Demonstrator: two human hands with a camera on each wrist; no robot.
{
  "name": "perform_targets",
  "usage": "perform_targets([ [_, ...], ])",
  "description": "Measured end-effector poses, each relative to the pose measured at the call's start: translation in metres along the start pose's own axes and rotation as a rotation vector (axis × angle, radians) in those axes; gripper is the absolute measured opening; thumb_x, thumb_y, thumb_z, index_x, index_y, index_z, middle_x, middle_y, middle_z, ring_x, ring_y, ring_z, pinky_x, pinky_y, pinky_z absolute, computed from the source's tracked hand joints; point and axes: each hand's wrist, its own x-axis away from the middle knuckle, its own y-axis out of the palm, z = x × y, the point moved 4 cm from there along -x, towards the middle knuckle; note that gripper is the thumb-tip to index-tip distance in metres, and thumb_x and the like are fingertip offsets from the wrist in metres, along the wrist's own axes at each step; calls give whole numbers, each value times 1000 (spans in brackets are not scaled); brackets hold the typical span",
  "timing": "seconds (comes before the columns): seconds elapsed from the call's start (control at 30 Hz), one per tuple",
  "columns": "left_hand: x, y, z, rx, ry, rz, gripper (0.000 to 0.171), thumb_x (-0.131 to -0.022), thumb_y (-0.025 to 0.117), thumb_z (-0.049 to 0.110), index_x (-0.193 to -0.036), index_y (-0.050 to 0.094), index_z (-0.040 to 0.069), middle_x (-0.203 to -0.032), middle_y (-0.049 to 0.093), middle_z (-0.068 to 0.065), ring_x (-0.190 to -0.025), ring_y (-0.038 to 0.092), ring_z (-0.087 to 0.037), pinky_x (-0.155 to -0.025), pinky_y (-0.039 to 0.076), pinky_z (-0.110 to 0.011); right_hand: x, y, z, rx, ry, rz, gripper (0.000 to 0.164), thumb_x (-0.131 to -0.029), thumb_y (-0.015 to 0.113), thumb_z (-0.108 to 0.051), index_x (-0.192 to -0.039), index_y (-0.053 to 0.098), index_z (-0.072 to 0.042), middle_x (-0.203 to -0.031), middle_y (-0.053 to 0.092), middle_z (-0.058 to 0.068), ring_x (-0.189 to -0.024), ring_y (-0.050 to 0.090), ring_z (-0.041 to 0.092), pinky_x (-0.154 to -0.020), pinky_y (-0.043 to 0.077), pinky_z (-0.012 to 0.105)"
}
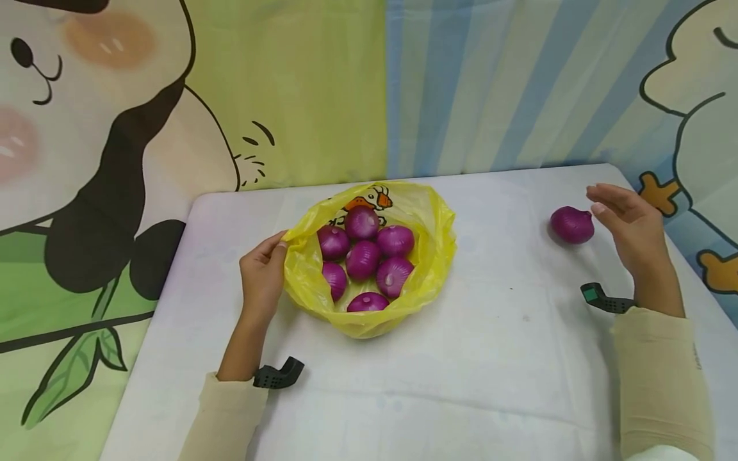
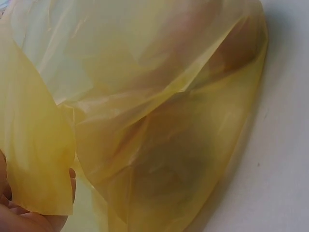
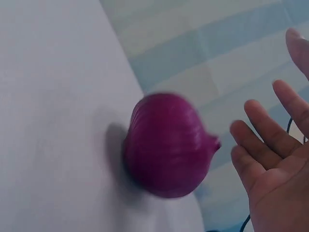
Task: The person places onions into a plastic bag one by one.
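A yellow plastic bag [image 1: 369, 328] stands wide-mouthed on the white table, with several purple onions [image 1: 362, 260] inside it. At its left rim my left hand [image 1: 262, 275] pinches the plastic between thumb and fingers. The left wrist view is mostly filled by the thin bag wall [image 2: 169, 159], with dim shapes behind it and part of the left hand [image 2: 34, 222] at the lower left. One single onion [image 1: 572, 225] lies apart at the right of the table. Just right of that onion [image 3: 166, 145], my right hand [image 3: 275, 179] holds nothing, its fingers spread and not touching it.
The white tabletop [image 1: 478, 358] carries the bag and the lone onion. Its back edge runs along a printed cloth [image 1: 484, 83] with cartoon figures and blue stripes. A dark wrist device [image 1: 279, 373] sits on the left arm, another [image 1: 606, 298] on the right.
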Motion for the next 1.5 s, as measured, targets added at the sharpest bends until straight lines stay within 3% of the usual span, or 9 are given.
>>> perform_targets([
  [0.13,1,1,-1,-3,-12,5,29,-99,54,14,-122,68,4,-119,66,-10,-103,63,-18,-82,54,-22,-5,-6,22,49,115,36,55,-95,62,-33,-147,44,-29,-148,42,-8,-137,34,8,-103,31,11],
  [0.23,0,1,-1,-7,-10,7,29,-99,54,14,-123,68,4,-119,66,-10,-103,63,-18,-82,54,-22,-8,-1,35,130,196,-46,68,-95,59,-43,-153,25,-40,-160,18,-10,-146,12,13,-116,17,35],
  [0.33,0,1,-1,-14,-6,13,28,-99,54,14,-122,68,4,-119,66,-10,-103,64,-18,-82,54,-21,-10,6,43,190,239,-145,80,-93,58,-50,-153,6,-47,-162,-5,-9,-147,-6,22,-112,5,59],
  [0.47,0,1,-1,-16,-7,14,28,-99,54,14,-122,68,4,-118,66,-10,-101,64,-18,-81,54,-21,-11,10,47,187,257,-178,90,-90,63,-50,-151,-2,-50,-161,-15,-2,-144,-14,32,-109,4,66],
  [0.73,0,3,-1,-11,-1,11,28,-99,54,13,-122,68,4,-118,66,-11,-102,64,-18,-82,54,-22,-12,11,56,258,275,-209,101,-82,70,-54,-152,-3,-48,-162,-9,11,-144,-4,44,-104,16,72],
  [0.97,-1,3,-3,-5,-14,11,28,-99,54,13,-122,68,4,-119,66,-11,-103,64,-18,-83,54,-22,-12,16,58,340,265,-232,99,-78,69,-63,-157,20,-29,-157,11,26,-139,11,52,-101,27,71],
  [1.5,-1,1,-3,-13,-26,13,28,-100,54,15,-123,68,5,-119,66,-10,-103,63,-18,-83,54,-22,-6,27,32,390,209,-274,97,-82,67,-60,-155,23,-15,-152,21,29,-135,19,54,-96,34,72],
])
